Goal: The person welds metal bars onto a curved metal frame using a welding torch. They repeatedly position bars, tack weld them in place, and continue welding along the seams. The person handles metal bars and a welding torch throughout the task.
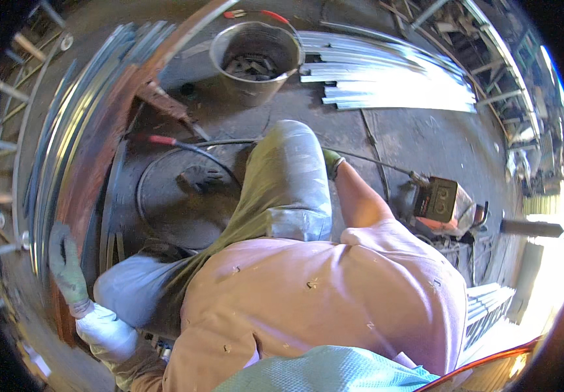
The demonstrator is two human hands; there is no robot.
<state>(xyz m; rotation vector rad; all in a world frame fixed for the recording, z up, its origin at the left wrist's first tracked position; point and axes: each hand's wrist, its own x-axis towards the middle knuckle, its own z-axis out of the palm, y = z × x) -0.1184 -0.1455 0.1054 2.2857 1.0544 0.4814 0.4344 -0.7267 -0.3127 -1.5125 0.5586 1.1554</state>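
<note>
My left hand [68, 268], in a grey-green work glove, lies with fingers stretched along a rust-red steel beam [92, 173] that slants up past my left side. My right hand [333, 163], in a green glove, is beside my raised knee; the knee hides its fingers. A black cable [220, 142] runs behind that knee. Left of the knee, a red-handled holder [162, 140] on a cable lies close to the beam. A dark glove [201, 177] rests on the floor between the beam and my leg.
A metal bucket [249, 95] with scrap pieces inside stands ahead. Shiny metal profiles [386, 75] lie at the far right, more long profiles [59, 150] at left beyond the beam. An orange-and-black boxy machine [444, 201] sits right, with cables around it. Metal racks line both sides.
</note>
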